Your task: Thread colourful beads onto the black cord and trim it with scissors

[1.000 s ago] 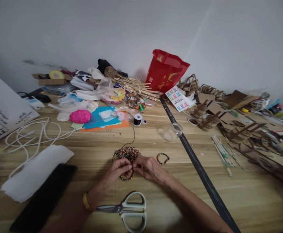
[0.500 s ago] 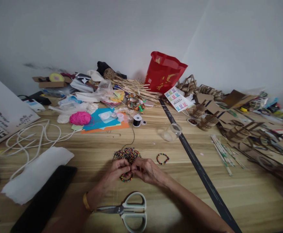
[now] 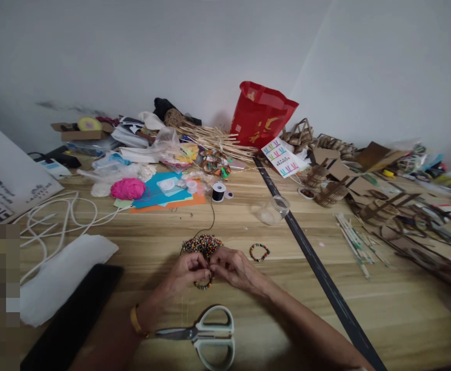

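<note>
Wood-grain table [image 3: 248, 226] spreads under us, cluttered along the wall with a red bag [image 3: 262, 114], pink yarn [image 3: 128, 188] and a black thread spool [image 3: 219, 191]. Scissors [image 3: 205, 335] lie near our wrists. Our left hand [image 3: 186, 269] and right hand [image 3: 236, 268] meet fingertip to fingertip, both pinched shut on a beaded strand [image 3: 203, 284] (its loop hangs just below the fingers), touching the bead pile [image 3: 202, 243]. A finished bead bracelet [image 3: 259, 252] rests just right.
</note>
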